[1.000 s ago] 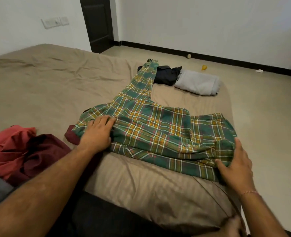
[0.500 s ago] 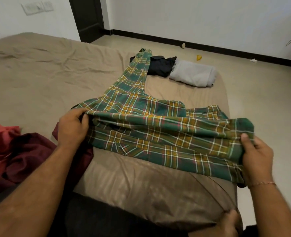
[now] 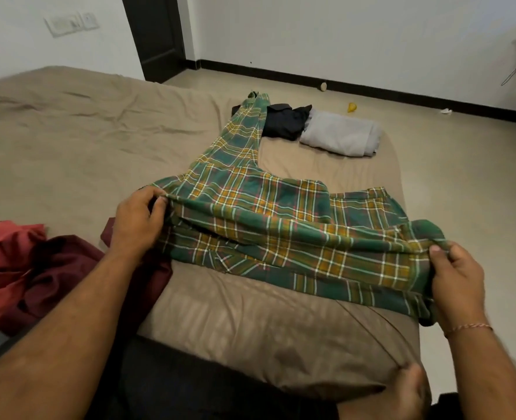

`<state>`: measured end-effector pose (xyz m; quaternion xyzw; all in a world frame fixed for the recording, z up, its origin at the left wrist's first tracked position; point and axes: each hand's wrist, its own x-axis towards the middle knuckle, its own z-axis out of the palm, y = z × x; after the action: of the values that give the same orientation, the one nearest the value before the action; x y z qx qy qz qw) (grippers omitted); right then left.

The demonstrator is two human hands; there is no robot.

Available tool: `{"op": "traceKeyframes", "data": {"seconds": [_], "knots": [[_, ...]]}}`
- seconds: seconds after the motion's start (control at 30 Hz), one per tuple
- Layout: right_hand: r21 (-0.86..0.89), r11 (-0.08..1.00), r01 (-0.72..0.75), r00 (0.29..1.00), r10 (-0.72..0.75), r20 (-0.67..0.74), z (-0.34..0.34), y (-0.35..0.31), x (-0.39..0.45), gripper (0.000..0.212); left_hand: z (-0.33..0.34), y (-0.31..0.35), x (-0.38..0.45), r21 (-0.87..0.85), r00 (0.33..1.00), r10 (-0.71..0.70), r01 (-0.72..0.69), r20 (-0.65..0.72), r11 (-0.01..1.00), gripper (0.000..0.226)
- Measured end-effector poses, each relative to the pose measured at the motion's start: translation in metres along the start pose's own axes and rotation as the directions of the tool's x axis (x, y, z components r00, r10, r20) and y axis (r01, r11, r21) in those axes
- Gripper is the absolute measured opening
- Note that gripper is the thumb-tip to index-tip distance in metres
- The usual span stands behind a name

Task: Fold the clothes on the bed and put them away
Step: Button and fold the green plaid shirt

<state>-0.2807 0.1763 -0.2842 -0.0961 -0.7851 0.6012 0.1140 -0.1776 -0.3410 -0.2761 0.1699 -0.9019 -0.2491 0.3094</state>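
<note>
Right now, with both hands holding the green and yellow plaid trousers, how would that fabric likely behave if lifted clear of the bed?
The green and yellow plaid trousers look floppy: they sag between the left hand and right hand. Probably light, as pinches hold them. The long leg would likely trail behind.

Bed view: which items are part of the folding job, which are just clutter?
Job: plaid garment, gripped by left hand and right hand; red clothes; folded grey item; dark garment; bed.
Clutter: yellow scrap, white scrap on floor.
</note>
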Motion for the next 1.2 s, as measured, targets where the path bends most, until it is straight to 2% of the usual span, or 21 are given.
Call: {"op": "traceKeyframes", "data": {"seconds": [0.07, 0.13, 0.2, 0.27, 0.3, 0.33, 0.4, 0.47, 0.53, 0.6, 0.63, 0.67, 0.7, 0.73, 0.83, 0.9, 1.0, 1.1, 1.2], "knots": [[0.020, 0.999, 0.036, 0.999, -0.036, -0.004, 0.001, -0.005, -0.002, 0.018, -0.001, 0.000, 0.005, -0.004, 0.999, 0.024, -0.024, -0.028, 1.000, 0.009], [-0.046, 0.998, 0.037, 0.999, -0.037, -0.002, 0.005, -0.002, 0.002, 0.018, 0.004, -0.002, 0.013, 0.042, 0.999, 0.048, -0.047, -0.005, 0.998, 0.009], [-0.265, 0.964, 0.015, 1.000, -0.017, -0.005, 0.006, 0.011, 0.010, 0.016, 0.015, -0.008, 0.018, 0.169, 0.992, 0.060, -0.078, 0.113, 0.982, 0.011], [-0.530, 0.848, -0.023, 1.000, 0.028, 0.001, 0.008, 0.018, 0.008, 0.019, 0.028, -0.017, 0.016, 0.311, 0.956, -0.010, -0.086, 0.294, 0.946, 0.022], [-0.618, 0.786, -0.009, 1.000, 0.022, 0.013, 0.010, 0.019, 0.003, 0.026, 0.035, -0.022, 0.012, 0.366, 0.938, -0.052, -0.082, 0.342, 0.927, 0.027], [-0.676, 0.735, 0.049, 0.999, -0.036, 0.033, 0.014, 0.018, -0.001, 0.035, 0.040, -0.025, 0.009, 0.397, 0.940, -0.069, -0.074, 0.334, 0.915, 0.033], [-0.741, 0.628, 0.240, 0.961, -0.263, 0.088, 0.025, 0.009, -0.014, 0.046, 0.045, -0.019, 0.002, 0.378, 0.972, -0.009, -0.083, 0.235, 0.922, 0.046], [-0.692, 0.528, 0.492, 0.843, -0.488, 0.227, 0.044, -0.004, -0.030, 0.049, 0.047, 0.007, -0.002, 0.306, 0.966, 0.170, -0.225, 0.195, 0.925, 0.055], [-0.557, 0.473, 0.683, 0.726, -0.526, 0.443, 0.070, -0.013, -0.046, 0.056, 0.055, 0.039, -0.011, 0.191, 0.872, 0.362, -0.437, 0.330, 0.879, 0.064], [-0.496, 0.398, 0.772, 0.631, -0.381, 0.675, 0.096, -0.005, -0.055, 0.060, 0.073, 0.056, -0.031, 0.116, 0.695, 0.446, -0.601, 0.564, 0.791, 0.071], [-0.516, 0.371, 0.772, 0.619, -0.258, 0.742, 0.105, 0.005, -0.056, 0.063, 0.084, 0.056, -0.042, 0.109, 0.614, 0.425, -0.643, 0.666, 0.758, 0.074], [-0.559, 0.339, 0.757, 0.627, -0.134, 0.768, 0.111, 0.017, -0.055, 0.066, 0.093, 0.050, -0.049, 0.114, 0.564, 0.376, -0.650, 0.736, 0.752, 0.077], [-0.602, 0.303, 0.739, 0.641, -0.041, 0.766, 0.113, 0.028, -0.052, 0.070, 0.099, 0.041, -0.051, 0.129, 0.543, 0.320, -0.634, 0.776, 0.763, 0.081], [-0.634, 0.287, 0.718, 0.661, 0.002, 0.750, 0.113, 0.034, -0.048, 0.071, 0.101, 0.033, -0.049, 0.155, 0.551, 0.275, -0.611, 0.788, 0.777, 0.084], [-0.696, 0.306, 0.649, 0.730, 0.007, 0.683, 0.107, 0.035, -0.035, 0.071, 0.099, 0.014, -0.035, 0.255, 0.632, 0.199, -0.553, 0.749, 0.793, 0.090], [-0.742, 0.275, 0.612, 0.770, 0.009, 0.638, 0.100, 0.037, -0.031, 0.071, 0.098, 0.006, -0.033, 0.254, 0.645, 0.191, -0.531, 0.740, 0.809, 0.091], [-0.816, 0.284, 0.504, 0.847, 0.019, 0.531, 0.089, 0.042, -0.014, 0.073, 0.096, -0.003, -0.025, 0.220, 0.663, 0.165, -0.457, 0.730, 0.862, 0.098], [-0.850, 0.297, 0.436, 0.879, 0.064, 0.473, 0.082, 0.041, 0.006, 0.073, 0.086, -0.023, -0.010, 0.283, 0.712, 0.063, -0.357, 0.699, 0.890, 0.102], [-0.855, 0.297, 0.425, 0.884, 0.066, 0.462, 0.074, 0.044, 0.016, 0.067, 0.083, -0.033, 0.001, 0.349, 0.744, -0.003, -0.309, 0.668, 0.885, 0.089]]}}
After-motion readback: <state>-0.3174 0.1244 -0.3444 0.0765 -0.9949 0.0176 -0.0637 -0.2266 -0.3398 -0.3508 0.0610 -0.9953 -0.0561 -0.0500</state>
